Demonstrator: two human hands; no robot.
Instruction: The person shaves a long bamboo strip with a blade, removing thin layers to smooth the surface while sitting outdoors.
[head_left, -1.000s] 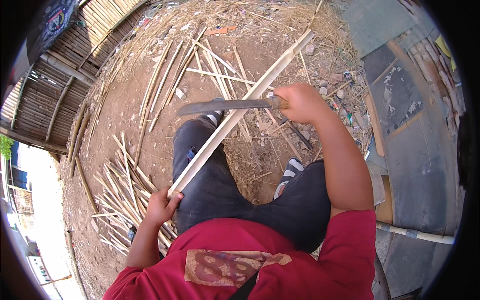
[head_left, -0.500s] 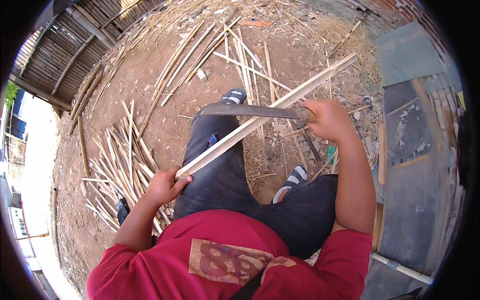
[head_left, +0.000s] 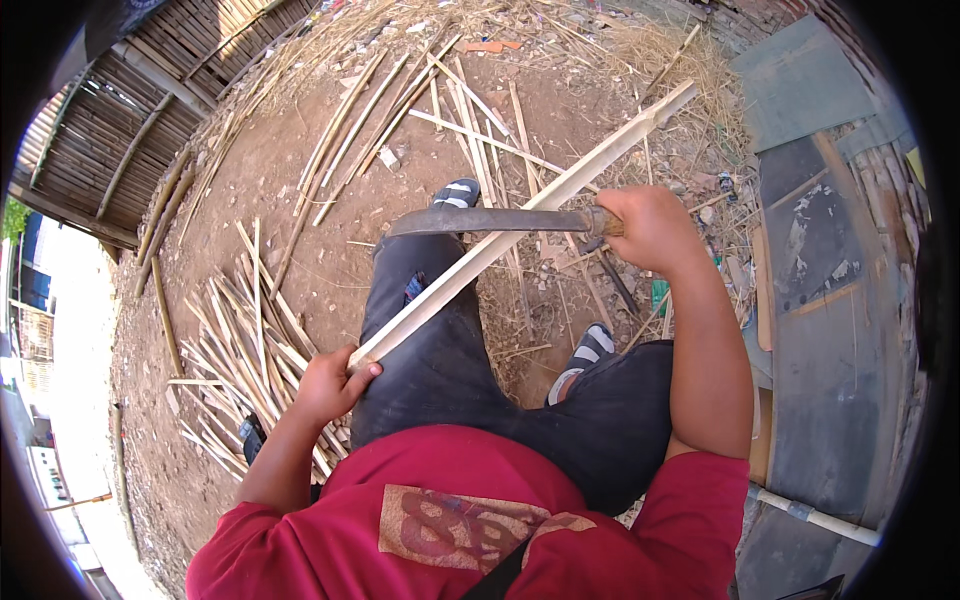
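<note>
A long pale split bamboo strip [head_left: 440,291] slants across my left thigh, running from my left hand up to the far right. My left hand [head_left: 336,384] grips its near end, thumb on top. In my right hand [head_left: 650,229] is the wooden handle of a machete [head_left: 490,221], its dark blade pointing left with a curved tip. The blade crosses the strip near its middle, and the two seem to touch there. Both hands are closed.
A heap of split bamboo strips [head_left: 235,345] lies on the dirt at my left. More strips [head_left: 345,125] are scattered ahead. Dark panels [head_left: 825,250] stand along the right, with a white pipe [head_left: 820,518] near them. A bamboo wall [head_left: 120,130] is at the upper left.
The whole view has shifted slightly. The machete sits at nearly the same place on the strip, and both hands keep their hold.
</note>
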